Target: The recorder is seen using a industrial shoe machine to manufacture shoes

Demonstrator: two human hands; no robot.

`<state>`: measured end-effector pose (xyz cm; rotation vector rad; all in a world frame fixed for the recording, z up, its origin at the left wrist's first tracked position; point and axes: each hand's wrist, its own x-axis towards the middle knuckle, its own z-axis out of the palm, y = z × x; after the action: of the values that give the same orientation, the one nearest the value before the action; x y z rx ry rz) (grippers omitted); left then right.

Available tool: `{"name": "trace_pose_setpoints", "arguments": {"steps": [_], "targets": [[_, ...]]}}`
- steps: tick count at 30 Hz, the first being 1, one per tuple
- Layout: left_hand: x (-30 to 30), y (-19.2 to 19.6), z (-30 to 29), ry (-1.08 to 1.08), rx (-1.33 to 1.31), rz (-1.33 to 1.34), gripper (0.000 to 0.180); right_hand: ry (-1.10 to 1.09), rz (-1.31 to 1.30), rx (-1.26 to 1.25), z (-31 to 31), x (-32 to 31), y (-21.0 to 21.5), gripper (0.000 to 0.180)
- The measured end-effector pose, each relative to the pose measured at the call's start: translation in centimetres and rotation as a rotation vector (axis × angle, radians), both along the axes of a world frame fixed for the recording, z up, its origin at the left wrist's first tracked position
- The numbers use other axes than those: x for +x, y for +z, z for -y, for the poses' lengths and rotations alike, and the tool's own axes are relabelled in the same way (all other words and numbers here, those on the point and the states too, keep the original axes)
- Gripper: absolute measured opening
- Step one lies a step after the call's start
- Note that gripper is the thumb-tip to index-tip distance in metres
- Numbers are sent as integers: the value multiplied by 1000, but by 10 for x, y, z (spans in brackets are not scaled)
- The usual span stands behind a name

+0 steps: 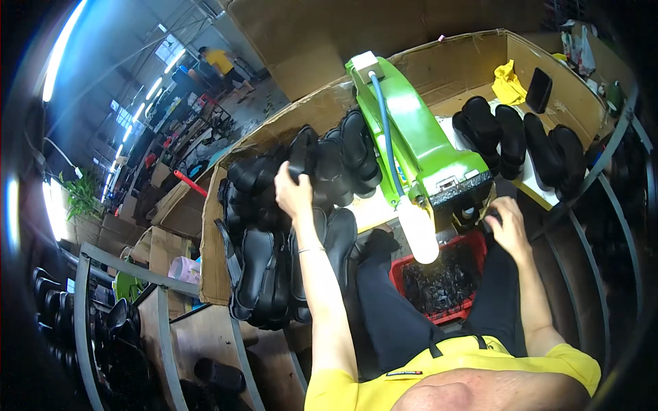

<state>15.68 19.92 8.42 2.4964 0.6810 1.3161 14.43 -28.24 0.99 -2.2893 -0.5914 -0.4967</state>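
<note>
My left hand reaches over the left side of the bench. Its thumb and fingers close on the lower end of a black sandal at the top of a pile. More black sandals are stacked around and below that hand. My right hand hovers by the right side of the green machine's front end, fingers half bent and apart; I see nothing between them. A bright lamp on a blue cable hangs at the machine's front.
A red crate of black scraps sits between my legs. More black footwear stands right of the machine. Cardboard walls surround the bench. Metal racks flank me. A person in yellow is far off.
</note>
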Motion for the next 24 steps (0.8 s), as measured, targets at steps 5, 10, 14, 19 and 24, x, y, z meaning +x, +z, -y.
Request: {"name": "trace_pose_setpoints", "arguments": {"steps": [5, 10, 14, 19, 24], "targets": [[-104, 27, 39, 107, -51, 552, 25, 142, -145, 77, -30, -52, -37, 29], [-233, -11, 147, 238, -269, 670, 24, 417, -197, 135, -78, -113, -46, 68], [-277, -48, 193, -76, -725, 343, 34, 585, -38, 146, -106, -144, -86, 69], [-262, -71, 203, -651, -1401, 223, 67, 342, -17, 215, -81, -117, -108, 36], [-182, -89, 161, -1158, -1260, -138, 101, 379, -334, 311, -35, -116, -119, 25]]}}
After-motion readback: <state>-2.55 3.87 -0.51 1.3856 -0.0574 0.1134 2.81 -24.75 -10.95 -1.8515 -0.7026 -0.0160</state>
